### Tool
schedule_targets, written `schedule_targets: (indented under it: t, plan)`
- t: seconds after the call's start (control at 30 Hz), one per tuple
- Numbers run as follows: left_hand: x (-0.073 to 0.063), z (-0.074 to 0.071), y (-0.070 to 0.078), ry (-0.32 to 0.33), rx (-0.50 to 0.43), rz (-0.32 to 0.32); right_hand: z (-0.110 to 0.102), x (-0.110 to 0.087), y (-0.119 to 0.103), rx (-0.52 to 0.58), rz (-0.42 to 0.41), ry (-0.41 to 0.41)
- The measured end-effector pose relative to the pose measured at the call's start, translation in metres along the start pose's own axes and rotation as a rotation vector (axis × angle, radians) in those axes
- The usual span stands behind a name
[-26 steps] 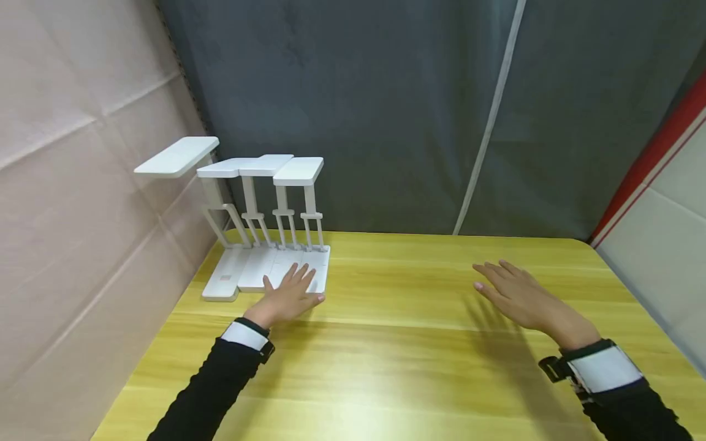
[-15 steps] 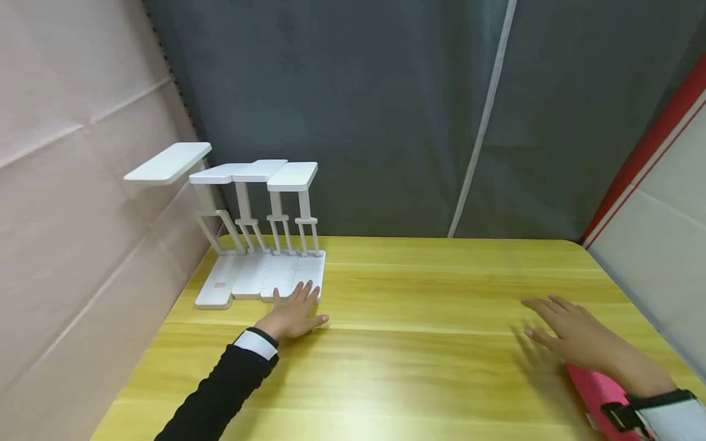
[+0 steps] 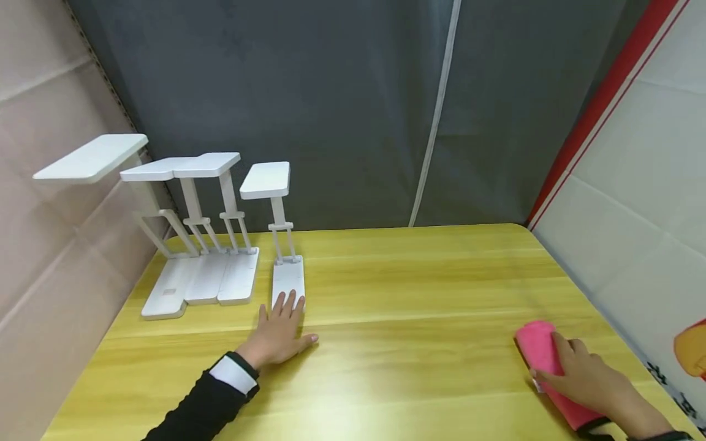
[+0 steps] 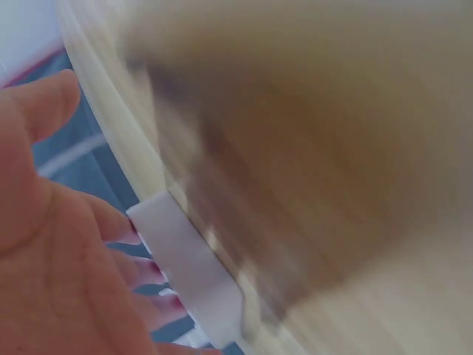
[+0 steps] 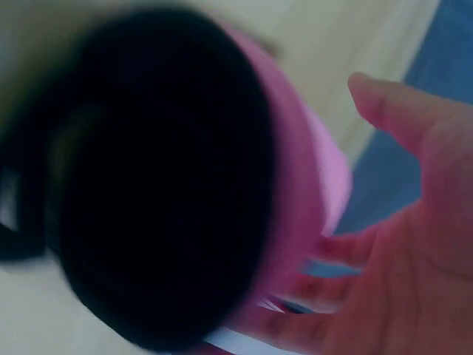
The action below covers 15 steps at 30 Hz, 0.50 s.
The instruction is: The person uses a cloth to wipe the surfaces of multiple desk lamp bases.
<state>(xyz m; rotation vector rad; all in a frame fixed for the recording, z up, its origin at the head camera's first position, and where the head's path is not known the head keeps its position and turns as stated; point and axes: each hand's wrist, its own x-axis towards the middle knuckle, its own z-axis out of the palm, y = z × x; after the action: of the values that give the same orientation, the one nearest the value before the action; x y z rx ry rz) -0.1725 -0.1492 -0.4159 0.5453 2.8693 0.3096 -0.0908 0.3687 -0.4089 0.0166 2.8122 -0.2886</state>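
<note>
Pink tube-like object (image 3: 539, 352): under your right hand (image 3: 592, 380), lying on the table. Matte, rounded at the far end; a small white tag beneath your thumb, a dark oval end and black loop toward your wrist, both blurred up close. Grip here: loose, fingers along its side, thumb spread away; not clasped.

Narrow white stand (image 3: 288, 278): just ahead of your left hand (image 3: 276, 337), whose straight fingers rest on its front edge, grasping nothing. Smooth base, thin paired legs, one post, flat round-cornered top.

Left of that hand, slightly farther: three white stands (image 3: 237, 278) side by side, the outermost with the biggest, highest top.

Table (image 3: 413, 318): yellow, glossy, wood-grained. Beyond both hands, a dark grey cloth (image 3: 276, 79) with one pale seam.
</note>
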Motion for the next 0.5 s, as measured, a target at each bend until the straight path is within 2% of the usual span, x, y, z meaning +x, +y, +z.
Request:
schedule_targets:
  t: [0.13,0.23,0.4,0.5]
  plan:
    - [-0.011,0.006,0.026,-0.005,0.013,0.052,0.016,0.000,0.009,0.043,0.010,0.024]
    - [-0.018,0.012,0.048,-0.017,0.051,0.113,0.024,-0.002,0.023,0.029,0.033,0.033]
    - [-0.026,0.020,0.084,-0.047,0.157,0.217,0.033,-0.013,0.044,-0.002,0.127,0.021]
    - [-0.030,0.026,0.101,-0.063,0.217,0.259,0.035,-0.022,0.049,0.000,0.151,0.026]
